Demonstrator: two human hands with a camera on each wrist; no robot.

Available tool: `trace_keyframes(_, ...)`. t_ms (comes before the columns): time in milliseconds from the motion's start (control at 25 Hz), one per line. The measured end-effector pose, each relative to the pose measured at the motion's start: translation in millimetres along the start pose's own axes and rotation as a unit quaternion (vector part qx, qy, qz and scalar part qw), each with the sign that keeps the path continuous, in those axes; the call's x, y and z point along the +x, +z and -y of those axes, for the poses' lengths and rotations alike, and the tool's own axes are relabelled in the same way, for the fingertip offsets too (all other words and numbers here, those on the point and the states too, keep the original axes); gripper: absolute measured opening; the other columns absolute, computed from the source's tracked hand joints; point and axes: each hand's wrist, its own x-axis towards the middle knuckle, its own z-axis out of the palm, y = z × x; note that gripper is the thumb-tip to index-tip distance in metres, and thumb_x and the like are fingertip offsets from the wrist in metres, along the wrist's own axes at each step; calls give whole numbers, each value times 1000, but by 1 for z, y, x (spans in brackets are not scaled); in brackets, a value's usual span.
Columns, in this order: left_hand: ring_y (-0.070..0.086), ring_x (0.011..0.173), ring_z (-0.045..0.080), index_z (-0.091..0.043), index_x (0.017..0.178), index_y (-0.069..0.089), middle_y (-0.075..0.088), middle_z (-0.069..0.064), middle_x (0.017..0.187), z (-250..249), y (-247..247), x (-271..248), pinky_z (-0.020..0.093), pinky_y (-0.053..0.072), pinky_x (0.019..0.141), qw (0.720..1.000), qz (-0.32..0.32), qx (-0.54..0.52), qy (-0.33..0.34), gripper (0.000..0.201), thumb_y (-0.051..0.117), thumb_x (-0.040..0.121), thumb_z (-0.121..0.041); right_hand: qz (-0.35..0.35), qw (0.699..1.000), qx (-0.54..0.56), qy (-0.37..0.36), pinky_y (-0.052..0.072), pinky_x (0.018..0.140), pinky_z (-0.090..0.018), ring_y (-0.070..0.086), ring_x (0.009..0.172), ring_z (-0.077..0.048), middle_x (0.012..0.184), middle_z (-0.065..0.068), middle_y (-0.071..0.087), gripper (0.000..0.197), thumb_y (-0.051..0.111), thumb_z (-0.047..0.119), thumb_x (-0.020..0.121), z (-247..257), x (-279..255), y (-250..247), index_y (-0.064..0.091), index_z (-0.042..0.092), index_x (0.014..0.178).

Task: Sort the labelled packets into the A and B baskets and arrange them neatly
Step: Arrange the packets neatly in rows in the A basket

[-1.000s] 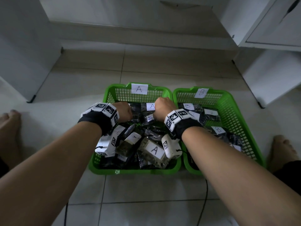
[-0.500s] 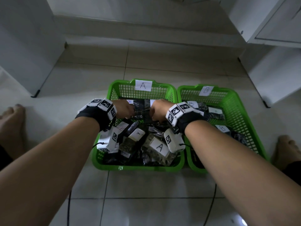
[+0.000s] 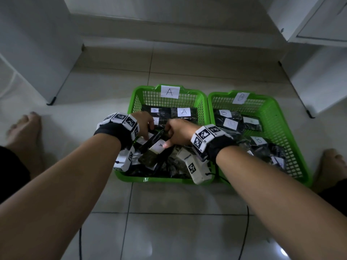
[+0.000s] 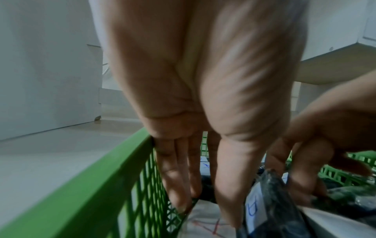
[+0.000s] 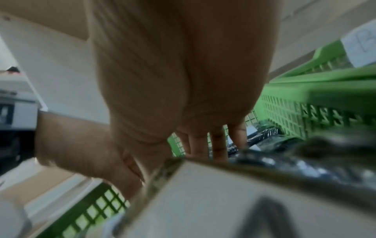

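Green A basket (image 3: 163, 180): right hand (image 3: 178, 131) pinches a packet (image 3: 150, 156), left hand (image 3: 143, 122) straight-fingered; slick stack might topple.

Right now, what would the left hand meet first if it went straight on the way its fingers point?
The left hand would probably meet the A-labelled packet beneath its fingertips in basket A; depth is unclear.
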Motion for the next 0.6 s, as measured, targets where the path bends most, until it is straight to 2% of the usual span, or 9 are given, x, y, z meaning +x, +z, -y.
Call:
trace_keyframes(120, 59, 111, 21, -19, 120, 66, 59, 1, 119, 1, 0, 2, 29, 47, 90, 1000, 6, -15, 8, 49, 83, 74, -17, 33, 998, 47, -15, 55, 83, -31, 67, 96, -18, 105, 2, 72, 52, 93, 32, 66, -6, -4, -16, 73, 14, 110)
trace_keyframes(200, 63, 104, 19, -20, 114, 69, 62, -3, 104, 4, 1, 4, 27, 49, 86, 998, -1, -58, 19, 39, 80, 77, -16, 62, 993, 93, -31, 52, 73, -23, 67, 85, -11, 99, 3, 75, 36, 92, 23, 68, -15, -6, -30, 78, 17, 100)
trace_keyframes(240, 65, 100, 18, -22, 109, 71, 64, -5, 98, 6, 2, 5, 26, 50, 84, 996, -12, -82, 26, 32, 78, 78, -14, 70, 988, 134, -33, 54, 71, -23, 67, 82, -12, 99, -2, 75, 30, 89, 16, 71, -21, -7, -37, 77, 14, 98)
trace_keyframes(360, 68, 93, 15, -24, 96, 74, 72, -4, 98, 6, 1, 8, 28, 55, 82, 978, -64, -196, 29, 16, 65, 89, -13, 45, 941, 336, -7, 61, 76, -41, 71, 89, -29, 104, -18, 70, 24, 76, -3, 80, -38, -12, -57, 67, 9, 98)
trace_keyframes(400, 69, 93, 18, -21, 98, 74, 73, 0, 101, 4, -2, 8, 31, 56, 82, 955, -66, -290, 21, 18, 60, 92, -12, 7, 922, 388, -6, 62, 74, -42, 71, 90, -30, 103, -17, 70, 23, 74, -3, 81, -45, -12, -62, 66, 9, 98)
trace_keyframes(480, 70, 98, 26, -13, 107, 71, 73, 8, 109, -3, -15, 5, 37, 58, 84, 870, -46, -491, 10, 20, 53, 96, -10, -90, 896, 436, -8, 61, 68, -38, 71, 92, -29, 101, -13, 73, 24, 78, 3, 80, -55, -10, -68, 70, 10, 101)
trace_keyframes(520, 70, 101, 28, -10, 112, 68, 73, 11, 111, -8, -24, 2, 38, 58, 85, 833, -31, -552, 17, 22, 53, 97, -13, -137, 887, 441, -6, 60, 70, -38, 72, 93, -29, 102, -10, 75, 29, 83, 7, 76, -58, -8, -69, 71, 11, 102)
trace_keyframes(560, 70, 102, 29, -9, 117, 66, 72, 11, 113, -12, -32, 0, 38, 58, 85, 811, -19, -584, 33, 25, 56, 96, -19, -173, 880, 442, -1, 60, 75, -38, 73, 95, -28, 103, -9, 76, 38, 88, 11, 70, -60, -5, -68, 70, 12, 104)
trace_keyframes(600, 70, 101, 29, -10, 120, 65, 72, 11, 113, -17, -39, -2, 39, 58, 85, 805, -11, -591, 54, 30, 60, 95, -26, -197, 877, 438, 6, 59, 81, -38, 74, 96, -26, 103, -7, 77, 45, 92, 14, 66, -59, -2, -67, 70, 13, 105)
